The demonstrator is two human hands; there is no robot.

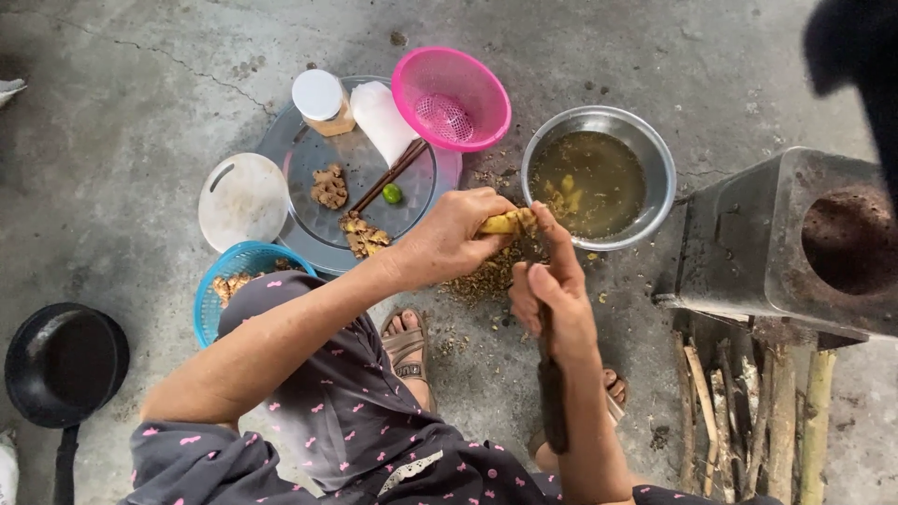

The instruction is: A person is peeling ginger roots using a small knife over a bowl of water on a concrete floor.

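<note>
Black iron shows first at the floor's left edge, where a frying pan point(65, 363) lies well apart from the work. Next comes a blue basket point(238, 281) of unpeeled roots by the person's knee, then a round white board point(243, 200) touching the rim of a metal tray point(309, 150) that carries a white-lidded jar point(322, 101), more root pieces, chopsticks and a small lime. A pink strainer point(451, 98) overlaps the tray's far side. At the middle of the floor the left hand point(454, 234) is closed around a yellow turmeric root point(508, 222), only its end showing past the fingers. The right hand point(552, 299) is clenched on a dark-handled knife point(550, 393), forefinger stretched toward the root; the blade itself is hidden, so its angle is probably shallow, though I cannot be sure. Scraping would go best with short strokes away from the holding fingers, turning the root a little after each pass, and keeping it over the peel pile point(486, 276) beneath. A steel bowl point(599, 178) of cloudy water with peeled pieces sits just beside. A metal stove point(795, 238) above firewood point(748, 421) stands toward the right edge.
</note>
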